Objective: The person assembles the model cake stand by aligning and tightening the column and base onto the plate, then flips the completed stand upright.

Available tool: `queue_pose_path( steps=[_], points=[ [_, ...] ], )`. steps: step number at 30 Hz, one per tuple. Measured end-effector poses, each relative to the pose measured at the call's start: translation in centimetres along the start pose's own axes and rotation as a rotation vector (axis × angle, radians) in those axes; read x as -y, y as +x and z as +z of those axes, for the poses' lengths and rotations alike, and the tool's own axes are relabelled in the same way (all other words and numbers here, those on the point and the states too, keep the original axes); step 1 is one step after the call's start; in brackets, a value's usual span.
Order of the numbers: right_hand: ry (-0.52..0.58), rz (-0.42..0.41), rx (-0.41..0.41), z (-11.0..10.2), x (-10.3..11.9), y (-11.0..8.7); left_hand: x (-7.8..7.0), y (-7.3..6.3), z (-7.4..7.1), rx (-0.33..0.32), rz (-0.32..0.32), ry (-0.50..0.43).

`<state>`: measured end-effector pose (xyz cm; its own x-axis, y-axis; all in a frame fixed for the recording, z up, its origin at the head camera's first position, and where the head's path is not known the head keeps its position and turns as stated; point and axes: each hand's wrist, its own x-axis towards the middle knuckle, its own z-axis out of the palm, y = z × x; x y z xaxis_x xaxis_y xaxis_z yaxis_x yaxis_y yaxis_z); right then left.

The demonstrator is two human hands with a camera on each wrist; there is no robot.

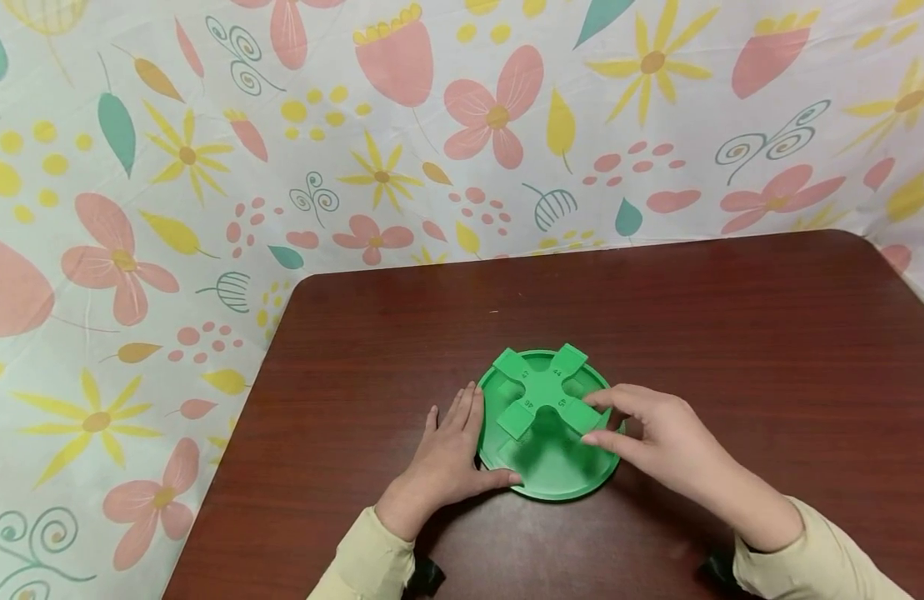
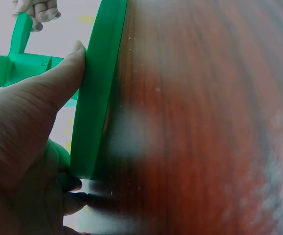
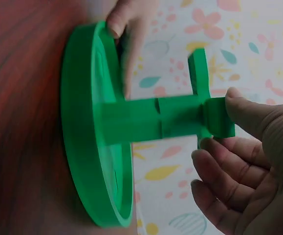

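Note:
A round green tray-like base (image 1: 559, 479) with a raised rim lies on the table. Above it stands a green cross-shaped piece (image 1: 547, 390) with four flat arms marked with small numbers, on a jointed green post (image 3: 141, 117) rising from the base. My left hand (image 1: 450, 458) rests against the base's left edge, fingers fairly straight along the side and thumb on the near rim. With thumb and fingertips, my right hand (image 1: 667, 433) pinches the near right arm of the cross. In the right wrist view, the lower fingers hang below that arm's end.
The dark reddish-brown wooden table (image 1: 372, 333) has rounded far corners. A white cloth (image 1: 432, 183) printed with flowers and leaves hangs behind it and at the left. Dark bands (image 1: 424, 577) show at the sleeve cuffs.

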<state>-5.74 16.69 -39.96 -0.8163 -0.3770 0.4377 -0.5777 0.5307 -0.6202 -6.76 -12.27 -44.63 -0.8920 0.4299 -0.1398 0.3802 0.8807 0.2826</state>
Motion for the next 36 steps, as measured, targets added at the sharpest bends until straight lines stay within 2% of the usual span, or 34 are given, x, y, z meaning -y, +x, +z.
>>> queue_pose_path(
  steps=[6,12,18,23,26,33,36],
  points=[
    [-0.118,-0.093,-0.06,1.5,1.1,0.2,0.0,-0.1,0.1,-0.001,0.002,-0.018],
    [-0.223,-0.111,-0.101,2.3,1.8,0.1,0.1,-0.1,0.2,-0.002,0.0,-0.016],
    [-0.214,-0.142,-0.15,1.2,1.7,0.6,0.1,-0.1,0.2,-0.003,-0.001,-0.015],
    [-0.162,-0.121,-0.209,-0.3,0.8,1.6,0.2,0.0,0.1,-0.005,0.001,-0.017],
    [-0.166,-0.076,-0.202,-0.8,-0.1,2.0,0.2,0.0,0.1,-0.007,0.004,-0.014],
    [-0.149,0.024,-0.06,-0.9,-1.3,2.2,0.2,0.0,0.1,-0.006,0.005,-0.012],
    [-0.133,0.055,-0.026,-1.0,-1.4,2.1,0.2,0.0,0.1,-0.007,0.007,-0.018]
  ],
)
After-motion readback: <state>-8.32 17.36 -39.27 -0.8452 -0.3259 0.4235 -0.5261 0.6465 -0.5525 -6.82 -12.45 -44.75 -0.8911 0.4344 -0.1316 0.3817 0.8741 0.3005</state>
